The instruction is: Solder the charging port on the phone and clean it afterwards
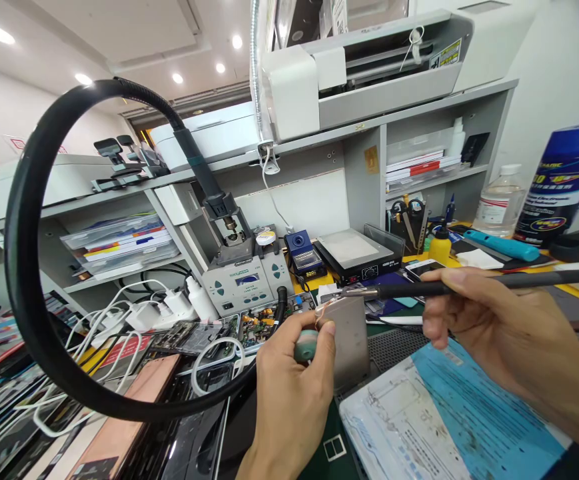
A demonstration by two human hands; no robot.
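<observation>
Right up close, the left hand point(294, 380) has thumb and fingers closed around a small green roll point(306, 345), right at the corner of a flat grey block point(350, 343) standing upright over the bench. And here's the right hand point(494, 320), fingers wrapped around a black-handled soldering iron point(414, 289), its tip at the block's top edge; contact there is too fine to call! Below that hand lies a stained blue-and-white packet point(449, 407). Over on the left, a thick black hose point(16, 253) loops high. Farther back sit the hot-air station point(246, 288) and a small blue unit point(303, 252), and behind them, shelves point(369, 150) carry a big pale printer point(292, 93).
</observation>
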